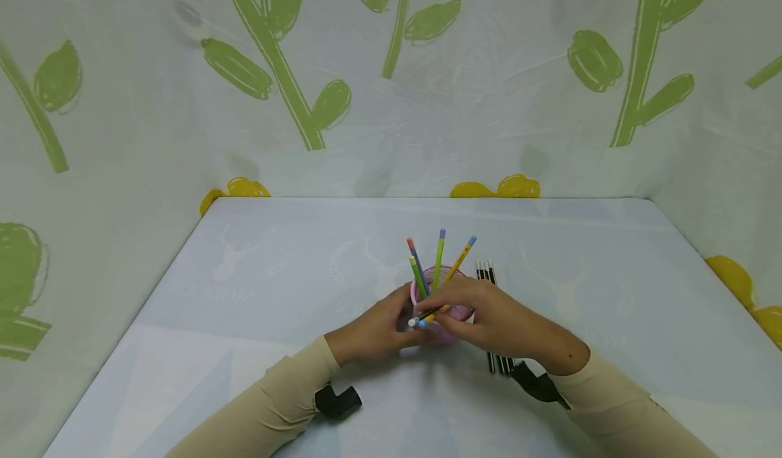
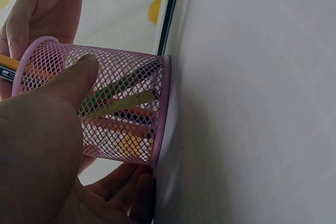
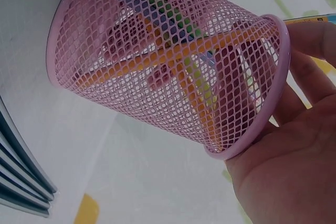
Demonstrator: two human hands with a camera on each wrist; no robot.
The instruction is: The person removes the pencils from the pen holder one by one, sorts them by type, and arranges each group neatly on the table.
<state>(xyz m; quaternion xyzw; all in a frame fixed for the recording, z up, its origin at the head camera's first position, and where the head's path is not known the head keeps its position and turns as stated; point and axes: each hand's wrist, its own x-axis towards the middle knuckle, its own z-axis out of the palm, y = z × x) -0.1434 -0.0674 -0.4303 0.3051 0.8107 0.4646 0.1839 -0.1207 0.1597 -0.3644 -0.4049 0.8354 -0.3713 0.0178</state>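
Note:
A pink mesh pencil cup [image 1: 441, 334] stands upright on the table, its wall [image 2: 118, 80] facing the left wrist camera. My left hand [image 1: 380, 327] grips it from the left, thumb across the mesh. Colored pencils lean inside: a lime one [image 1: 440, 251] with a purple end, a yellow one [image 1: 459, 261] with a blue end, a green one [image 1: 418, 275] and a blue one with a red end [image 1: 412, 246]. Over the rim [image 3: 281, 72], my right hand [image 1: 489, 309] pinches a black pencil [image 1: 426, 315] with a white end. A blue pencil end [image 1: 422, 323] shows beside it.
Several black pencils [image 1: 502, 364] lie side by side on the table, right of the cup and partly under my right forearm. A pale patterned cloth [image 1: 275, 281] covers the table. Behind rises a white curtain [image 1: 489, 125] with green leaf prints.

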